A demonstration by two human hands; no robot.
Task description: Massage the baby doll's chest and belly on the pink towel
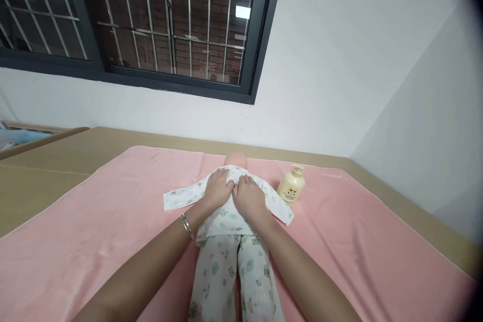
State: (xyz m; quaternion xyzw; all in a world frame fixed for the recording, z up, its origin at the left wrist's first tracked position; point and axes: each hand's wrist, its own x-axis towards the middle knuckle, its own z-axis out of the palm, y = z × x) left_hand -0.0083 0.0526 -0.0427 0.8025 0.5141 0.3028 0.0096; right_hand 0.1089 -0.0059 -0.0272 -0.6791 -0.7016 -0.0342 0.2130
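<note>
1. Hands: 2, side by side, palms down. Left hand (219, 187) is flat on the upper chest of the top, fingers extended, clamped on nothing. Right hand (249, 195) is the same, just beside it. Thumbs meet or nearly meet at mid-chest.
2. Bracelet (187, 226): silver, on the left wrist. 1 band or 2 stacked, can't tell. Right wrist bare.
3. Top (226, 217): 1, white with small green and brown prints, directly under both hands. 2 sleeves, spread out to either side and angled down; no hands show at the cuffs.
4. Head (236, 159): 1, round, smooth, doll-like, at the collar past the fingertips. Only part of it shows.
5. Pants (217, 266): 1 pair, matching print, 2 legs, lying between the forearms and running toward the wearer. Bottom edge of view cuts them off.
6. Bottle (291, 185): 1, pale yellow, dark label print, just beside the right-hand sleeve. Touching or not, can't tell.
7. Sheet (124, 221): 1, pink, under clothes and bottle, a few creases on the right.
8. Platform (49, 176): 1, tan, showing around the sheet's edges.
9. Window (260, 25): 1, dark frame, metal bars behind the glass, set in a white wall (320, 60).
</note>
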